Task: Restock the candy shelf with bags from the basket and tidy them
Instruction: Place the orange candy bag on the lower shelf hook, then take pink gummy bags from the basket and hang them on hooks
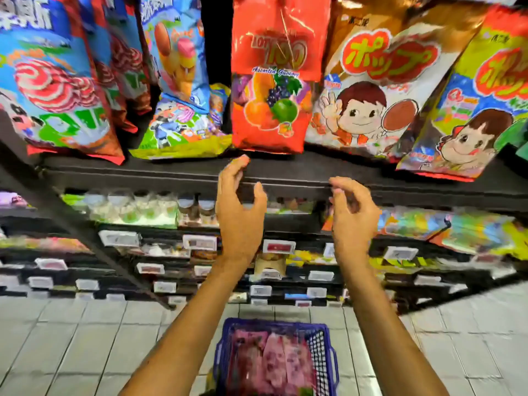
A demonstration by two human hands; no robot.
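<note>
Both sets of fingers curl loosely and grasp nothing: the left hand (240, 207) and right hand (353, 217) hover just below the dark shelf (171, 170) edge. At twelve o'clock above them an orange gummy bag (274, 81) stands upright on the shelf. At six o'clock, the blue basket (225, 350) holds pink bags (274, 364) on the floor.

Red fruit-printed bag (274, 81), blue basket (225, 350) holding pink bags (274, 364).

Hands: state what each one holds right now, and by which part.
Nothing is held. The left hand and right hand are both open and empty, raised just below the red assorted gummy bag.
</note>
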